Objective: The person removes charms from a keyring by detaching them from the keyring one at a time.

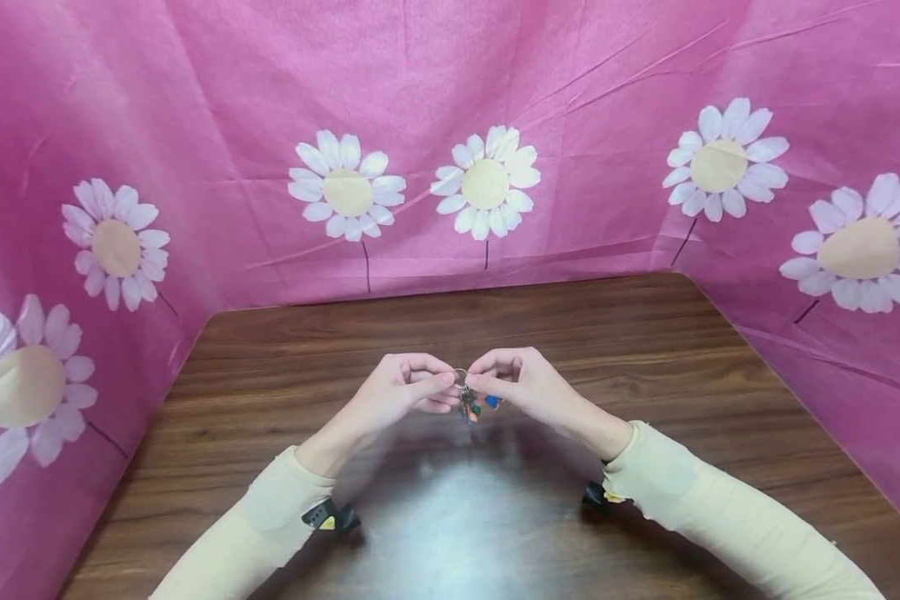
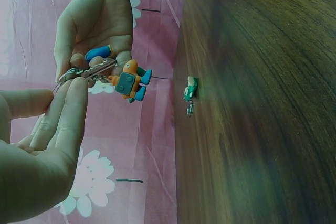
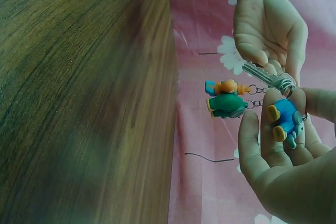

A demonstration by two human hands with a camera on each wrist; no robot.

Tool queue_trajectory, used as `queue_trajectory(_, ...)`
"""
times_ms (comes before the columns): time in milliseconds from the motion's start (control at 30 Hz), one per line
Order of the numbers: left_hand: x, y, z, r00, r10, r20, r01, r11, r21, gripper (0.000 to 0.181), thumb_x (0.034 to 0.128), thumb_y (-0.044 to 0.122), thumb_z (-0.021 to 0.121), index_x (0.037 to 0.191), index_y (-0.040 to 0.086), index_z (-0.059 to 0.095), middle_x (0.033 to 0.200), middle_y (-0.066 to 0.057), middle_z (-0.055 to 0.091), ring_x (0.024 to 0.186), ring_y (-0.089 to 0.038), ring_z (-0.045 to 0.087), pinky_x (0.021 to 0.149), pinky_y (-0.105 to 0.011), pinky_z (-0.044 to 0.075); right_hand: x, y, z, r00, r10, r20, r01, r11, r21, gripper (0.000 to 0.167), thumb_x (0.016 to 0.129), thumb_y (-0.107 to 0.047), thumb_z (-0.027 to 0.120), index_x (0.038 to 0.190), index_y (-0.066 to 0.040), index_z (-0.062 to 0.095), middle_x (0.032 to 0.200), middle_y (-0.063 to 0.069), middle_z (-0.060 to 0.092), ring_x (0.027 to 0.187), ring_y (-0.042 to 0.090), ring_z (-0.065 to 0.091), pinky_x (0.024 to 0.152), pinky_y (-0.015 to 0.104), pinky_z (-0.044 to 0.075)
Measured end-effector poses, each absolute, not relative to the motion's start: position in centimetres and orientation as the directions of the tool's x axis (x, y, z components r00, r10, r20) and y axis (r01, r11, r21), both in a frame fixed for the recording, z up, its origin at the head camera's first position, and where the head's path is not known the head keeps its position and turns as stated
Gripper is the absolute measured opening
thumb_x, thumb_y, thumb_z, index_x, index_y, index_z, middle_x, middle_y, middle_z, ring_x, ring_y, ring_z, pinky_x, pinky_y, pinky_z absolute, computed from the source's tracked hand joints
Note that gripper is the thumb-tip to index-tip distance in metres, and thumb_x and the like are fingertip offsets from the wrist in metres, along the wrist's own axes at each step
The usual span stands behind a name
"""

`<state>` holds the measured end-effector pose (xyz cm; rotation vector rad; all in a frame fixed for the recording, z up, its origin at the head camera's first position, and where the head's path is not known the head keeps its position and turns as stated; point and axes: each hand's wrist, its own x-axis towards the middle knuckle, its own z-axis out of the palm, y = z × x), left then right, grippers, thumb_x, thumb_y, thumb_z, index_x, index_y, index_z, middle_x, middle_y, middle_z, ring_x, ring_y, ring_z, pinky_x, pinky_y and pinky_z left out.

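Above the middle of the table, a thin metal key ring (image 1: pixel 461 372) is held up between both hands. My left hand (image 1: pixel 403 388) pinches its left side with thumb and fingers, and my right hand (image 1: pixel 532 386) pinches the right side. From the ring hang silver keys (image 3: pixel 262 75) and small figure charms on short chains: an orange one with blue feet (image 2: pixel 127 82), a green one (image 3: pixel 227 106) and a blue one (image 3: pixel 286 116). The blue charm lies against the right hand's fingers. Fingertips partly cover the ring.
Another green charm with a small chain (image 2: pixel 190 90) lies on the brown wood-grain table (image 1: pixel 285 350), apart from the hands. A pink cloth with daisies (image 1: pixel 420 83) stands round the table's back and sides. Dark wrist devices (image 1: pixel 332 515) hang below the sleeves.
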<state>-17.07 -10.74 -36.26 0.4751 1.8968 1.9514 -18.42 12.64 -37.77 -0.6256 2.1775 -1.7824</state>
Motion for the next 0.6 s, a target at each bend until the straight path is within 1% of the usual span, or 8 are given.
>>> queue_trajectory(100, -17.07, -10.67, -36.2, -0.866, 0.5, -0.005, -0.009, -0.006, 1.0, 0.023, 0.0991, 0.007, 0.065, 0.112, -0.012, 0.065, 0.099, -0.023, 0.074, 0.089, -0.028, 0.074, 0.087, -0.053, 0.059, -18.44, 12.61, -37.61, -0.875, -0.479, 0.067, -0.156, 0.148, -0.977, 0.017, 0.096, -0.019, 0.073, 0.105, -0.005, 0.073, 0.085, 0.014, 0.073, 0.071, 0.021, 0.066, 0.069, 0.032, 0.061)
queue_trajectory(233, -16.96, -10.64, -36.1, -0.858, 0.514, -0.009, 0.004, 0.024, 1.0, 0.021, 0.0981, 0.005, 0.066, 0.111, -0.011, 0.067, 0.097, -0.023, 0.074, 0.093, -0.039, 0.072, 0.09, -0.059, 0.056, -18.35, 12.57, -37.47, -0.877, -0.476, 0.072, -0.159, 0.144, -0.977, 0.016, 0.095, -0.019, 0.073, 0.104, -0.005, 0.074, 0.084, 0.013, 0.073, 0.073, 0.029, 0.066, 0.068, 0.032, 0.06)
queue_trajectory(333, -16.92, -10.55, -36.01, -0.854, 0.52, -0.018, 0.008, 0.047, 0.999, 0.02, 0.0978, 0.005, 0.066, 0.11, -0.011, 0.067, 0.097, -0.023, 0.074, 0.097, -0.047, 0.069, 0.089, -0.059, 0.057, -18.27, 12.61, -37.38, -0.879, -0.471, 0.077, -0.165, 0.148, -0.975, 0.015, 0.095, -0.018, 0.073, 0.103, -0.006, 0.074, 0.084, 0.011, 0.073, 0.075, 0.035, 0.065, 0.068, 0.032, 0.06)
queue_trajectory(433, -16.84, -10.45, -35.96, -0.854, 0.52, -0.012, 0.019, 0.055, 0.998, 0.019, 0.0982, 0.004, 0.065, 0.11, -0.011, 0.067, 0.096, -0.022, 0.074, 0.098, -0.051, 0.067, 0.088, -0.057, 0.058, -18.22, 12.64, -37.33, -0.877, -0.474, 0.079, -0.166, 0.146, -0.975, 0.015, 0.095, -0.019, 0.072, 0.104, -0.006, 0.074, 0.084, 0.01, 0.073, 0.076, 0.037, 0.065, 0.067, 0.033, 0.06)
queue_trajectory(467, -16.81, -10.42, -35.94, -0.855, 0.519, -0.007, 0.024, 0.051, 0.998, 0.019, 0.0985, 0.003, 0.065, 0.11, -0.011, 0.067, 0.096, -0.022, 0.074, 0.099, -0.052, 0.066, 0.088, -0.057, 0.058, -18.21, 12.65, -37.33, -0.877, -0.475, 0.079, -0.165, 0.142, -0.976, 0.015, 0.096, -0.018, 0.072, 0.104, -0.006, 0.074, 0.084, 0.01, 0.072, 0.077, 0.039, 0.065, 0.068, 0.035, 0.061)
queue_trajectory(533, -16.75, -10.37, -35.93, -0.857, 0.515, 0.007, 0.029, 0.036, 0.999, 0.019, 0.0988, 0.003, 0.064, 0.11, -0.012, 0.066, 0.096, -0.022, 0.074, 0.099, -0.055, 0.065, 0.087, -0.056, 0.058, -18.15, 12.65, -37.31, -0.877, -0.474, 0.084, -0.166, 0.134, -0.977, 0.016, 0.096, -0.019, 0.072, 0.104, -0.005, 0.073, 0.084, 0.011, 0.072, 0.076, 0.037, 0.066, 0.067, 0.036, 0.061)
queue_trajectory(600, -16.71, -10.33, -35.93, -0.861, 0.509, 0.021, 0.035, 0.017, 0.999, 0.019, 0.099, 0.003, 0.064, 0.11, -0.012, 0.066, 0.096, -0.023, 0.074, 0.099, -0.055, 0.065, 0.087, -0.055, 0.059, -18.1, 12.65, -37.31, -0.879, -0.468, 0.09, -0.166, 0.124, -0.978, 0.017, 0.096, -0.019, 0.072, 0.105, -0.005, 0.073, 0.084, 0.011, 0.073, 0.076, 0.035, 0.067, 0.067, 0.038, 0.061)
